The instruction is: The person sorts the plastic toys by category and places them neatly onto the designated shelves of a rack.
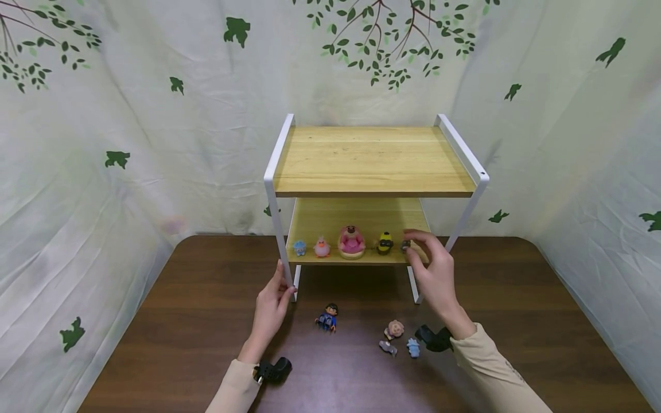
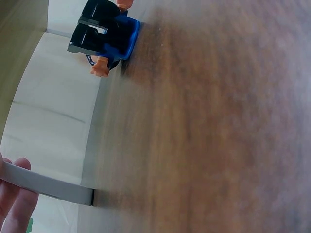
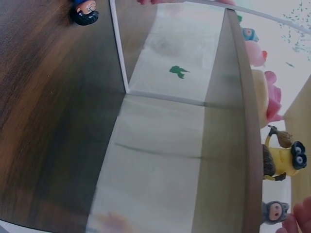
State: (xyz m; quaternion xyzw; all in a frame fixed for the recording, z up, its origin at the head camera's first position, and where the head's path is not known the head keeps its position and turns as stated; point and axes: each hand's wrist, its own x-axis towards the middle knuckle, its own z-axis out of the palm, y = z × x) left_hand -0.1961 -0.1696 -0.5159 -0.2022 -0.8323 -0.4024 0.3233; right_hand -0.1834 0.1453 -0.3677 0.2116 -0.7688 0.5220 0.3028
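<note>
My right hand pinches a small grey hooded figurine at the right end of the lower shelf. My left hand holds the white front left leg of the two-tier rack, fingers and thumb on either side. Along that shelf's front edge stand a small blue figurine, a pale pink bird-like figurine, a larger pink bear figurine and a yellow minion figurine with black goggles. The right wrist view cuts off most of the right hand.
On the brown table before the rack lies a dark-haired toy figure in blue. Further right lie a pinkish pig-like figurine, a grey figurine and a light blue figurine. The wooden upper shelf overhangs the lower one.
</note>
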